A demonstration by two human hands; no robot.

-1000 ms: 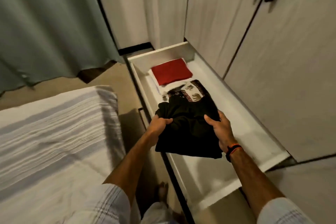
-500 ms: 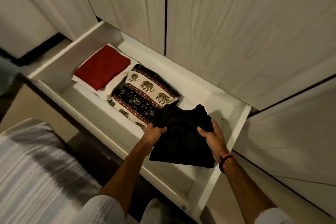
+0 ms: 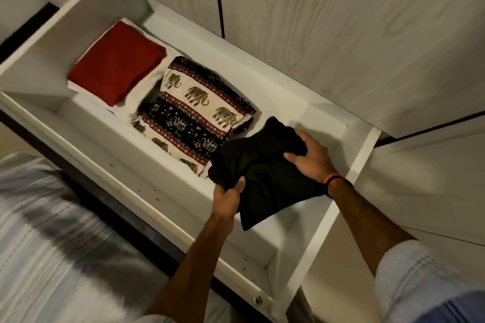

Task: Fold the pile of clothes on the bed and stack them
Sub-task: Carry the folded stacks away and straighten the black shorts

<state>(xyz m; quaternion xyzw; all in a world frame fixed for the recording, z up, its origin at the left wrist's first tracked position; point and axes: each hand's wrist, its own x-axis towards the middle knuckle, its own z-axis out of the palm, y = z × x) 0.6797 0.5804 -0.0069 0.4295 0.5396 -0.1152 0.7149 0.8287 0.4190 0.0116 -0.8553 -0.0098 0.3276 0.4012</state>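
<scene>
1. The left hand (image 3: 227, 195) pinches the near edge of the folded black garment (image 3: 265, 176), thumb on top. If that pinch lets go first, I judge the fold could sag open at this side.
2. The garment hangs over the right end of the open drawer (image 3: 147, 181), its far left corner touching the elephant-print cloth (image 3: 194, 113). Lowered carelessly, it may drag that cloth askew or land half on top of it.
3. The right hand (image 3: 311, 157) grasps the far right side, fingers curled round the fabric; the drawer wall is just beside it, so the knuckles could catch.
4. Further left in the drawer lies a red folded cloth (image 3: 115, 63) on something white.
5. The striped bed (image 3: 52, 244) sits lower left, blurred; pale wood-grain wardrobe doors (image 3: 341, 34) fill the right.
</scene>
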